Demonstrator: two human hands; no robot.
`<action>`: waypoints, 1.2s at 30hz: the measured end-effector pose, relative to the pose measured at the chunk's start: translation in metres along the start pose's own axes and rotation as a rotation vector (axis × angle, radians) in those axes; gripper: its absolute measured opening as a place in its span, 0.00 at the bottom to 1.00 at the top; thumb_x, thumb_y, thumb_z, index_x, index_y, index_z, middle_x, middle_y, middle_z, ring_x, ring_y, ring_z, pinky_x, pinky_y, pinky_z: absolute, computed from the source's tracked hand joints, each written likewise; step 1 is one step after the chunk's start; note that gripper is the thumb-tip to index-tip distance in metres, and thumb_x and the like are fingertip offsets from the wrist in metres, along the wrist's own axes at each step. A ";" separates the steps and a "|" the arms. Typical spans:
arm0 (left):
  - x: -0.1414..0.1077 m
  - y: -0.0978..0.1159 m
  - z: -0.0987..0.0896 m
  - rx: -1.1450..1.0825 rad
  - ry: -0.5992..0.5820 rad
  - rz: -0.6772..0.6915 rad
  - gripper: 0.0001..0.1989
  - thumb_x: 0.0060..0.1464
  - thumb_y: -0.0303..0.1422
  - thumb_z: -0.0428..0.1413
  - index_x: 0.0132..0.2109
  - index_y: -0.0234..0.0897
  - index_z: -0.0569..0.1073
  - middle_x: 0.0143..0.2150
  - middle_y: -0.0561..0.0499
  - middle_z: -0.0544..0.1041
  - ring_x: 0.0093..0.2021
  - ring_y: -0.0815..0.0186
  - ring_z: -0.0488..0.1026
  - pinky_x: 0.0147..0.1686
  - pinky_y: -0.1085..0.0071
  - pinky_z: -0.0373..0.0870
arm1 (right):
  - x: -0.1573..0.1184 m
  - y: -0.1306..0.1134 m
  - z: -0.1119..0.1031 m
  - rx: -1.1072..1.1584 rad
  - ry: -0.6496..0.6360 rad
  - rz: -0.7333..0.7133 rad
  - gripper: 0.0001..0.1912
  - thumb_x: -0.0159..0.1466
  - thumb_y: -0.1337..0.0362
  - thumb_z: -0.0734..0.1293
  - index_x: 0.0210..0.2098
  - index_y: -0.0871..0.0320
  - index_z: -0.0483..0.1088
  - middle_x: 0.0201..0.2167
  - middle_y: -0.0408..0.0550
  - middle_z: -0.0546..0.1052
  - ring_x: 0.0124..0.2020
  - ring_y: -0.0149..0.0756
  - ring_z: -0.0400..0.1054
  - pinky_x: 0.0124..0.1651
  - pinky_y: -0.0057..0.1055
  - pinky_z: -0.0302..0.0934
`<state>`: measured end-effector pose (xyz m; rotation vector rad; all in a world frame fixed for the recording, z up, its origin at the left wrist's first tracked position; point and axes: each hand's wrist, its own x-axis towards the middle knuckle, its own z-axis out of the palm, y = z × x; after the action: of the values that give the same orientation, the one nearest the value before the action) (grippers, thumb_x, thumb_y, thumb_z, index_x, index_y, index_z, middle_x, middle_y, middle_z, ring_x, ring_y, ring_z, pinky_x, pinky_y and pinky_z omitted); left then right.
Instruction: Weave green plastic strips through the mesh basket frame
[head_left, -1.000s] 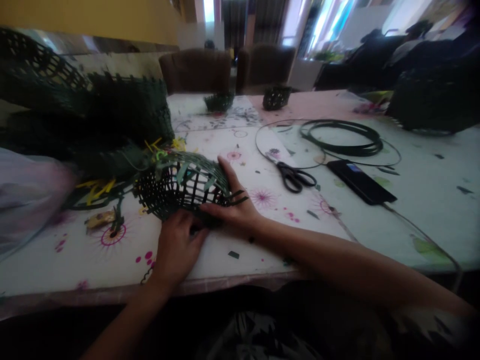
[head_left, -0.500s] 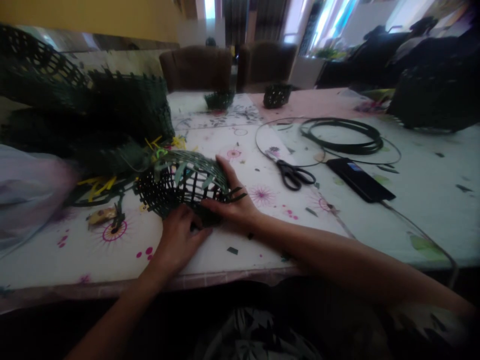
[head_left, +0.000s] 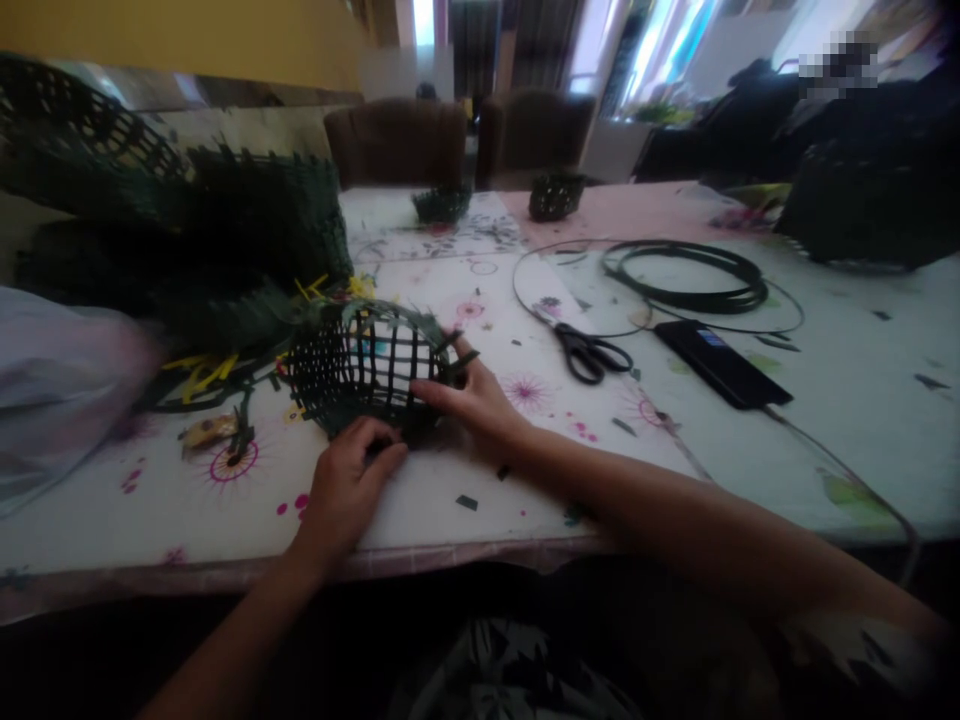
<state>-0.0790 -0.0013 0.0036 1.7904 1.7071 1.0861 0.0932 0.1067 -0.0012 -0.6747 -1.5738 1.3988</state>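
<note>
In the head view, clock directions run from its centre: a small green basket [head_left: 367, 375], woven of flat strips, sits tilted on the table [head_left: 420, 520] at nine o'clock, between your hands. Your right hand [head_left: 480, 400] grips its right side, thumb on the near face and fingers behind. Your left hand [head_left: 349, 480], toward eight o'clock, is half curled at its lower edge; whether it pinches a strip, you cannot tell from here. The step in hand looks like handling the weave near the rim, where loose strip ends stick out; any further move calls for a steady right grip and light fingers, as the open lattice may flex. The table shows through its gaps, and nothing can be made out inside. Large baskets [head_left: 262, 215] crowd ten o'clock, their insides too dark to read. Two little baskets [head_left: 442, 204] [head_left: 555, 197] stand apart around twelve and one, contents unclear. Another big basket [head_left: 862, 210] is near two-thirty, its inside hidden. A milky plastic bag [head_left: 67, 390] lies at nine, contents blurred. At three are the scissors [head_left: 589, 355], then a phone [head_left: 720, 365] with its cable; a strip coil [head_left: 686, 290] rests just above them.
</note>
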 end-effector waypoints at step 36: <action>0.050 -0.005 -0.008 0.019 -0.321 -0.073 0.05 0.51 0.33 0.57 0.35 0.38 0.71 0.32 0.52 0.76 0.32 0.62 0.72 0.35 0.66 0.67 | -0.006 0.012 0.005 -0.073 -0.113 -0.130 0.43 0.57 0.60 0.74 0.65 0.49 0.50 0.46 0.47 0.72 0.42 0.38 0.68 0.48 0.42 0.68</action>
<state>-0.0915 0.0459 0.0162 1.7867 1.5777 0.7090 0.0894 0.1020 -0.0136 -0.5339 -1.7331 1.3075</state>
